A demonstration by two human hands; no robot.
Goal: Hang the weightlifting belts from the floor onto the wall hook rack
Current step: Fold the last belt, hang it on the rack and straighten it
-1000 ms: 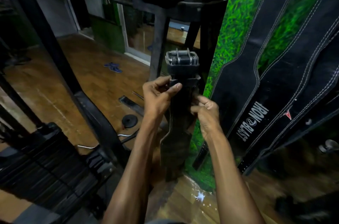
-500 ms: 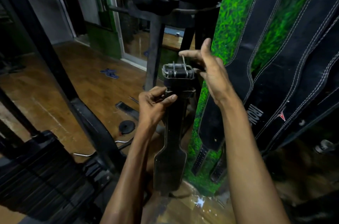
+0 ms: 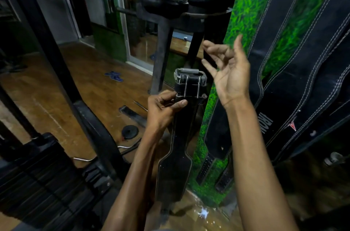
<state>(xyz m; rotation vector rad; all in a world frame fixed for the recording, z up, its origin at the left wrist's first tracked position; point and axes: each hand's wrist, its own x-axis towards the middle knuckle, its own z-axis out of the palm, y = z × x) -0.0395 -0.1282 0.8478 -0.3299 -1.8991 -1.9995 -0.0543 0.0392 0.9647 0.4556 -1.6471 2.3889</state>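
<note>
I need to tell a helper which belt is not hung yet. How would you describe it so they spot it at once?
Start at the green wall on the right, where black belts with white stitching hang. Just left of them, the left hand pinches one narrower belt upright below its steel buckle. It alone is hand-held, with the buckle on top and the wide end dangling.

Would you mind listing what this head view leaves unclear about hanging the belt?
- Wall hook rack: not visible; the hung belts run off the top edge.
- Held belt lower end: lost in shadow near the floor.
- Right hand fingertips: motion-blurred.
- Left hand grip: fingers behind the strap hidden.
</note>
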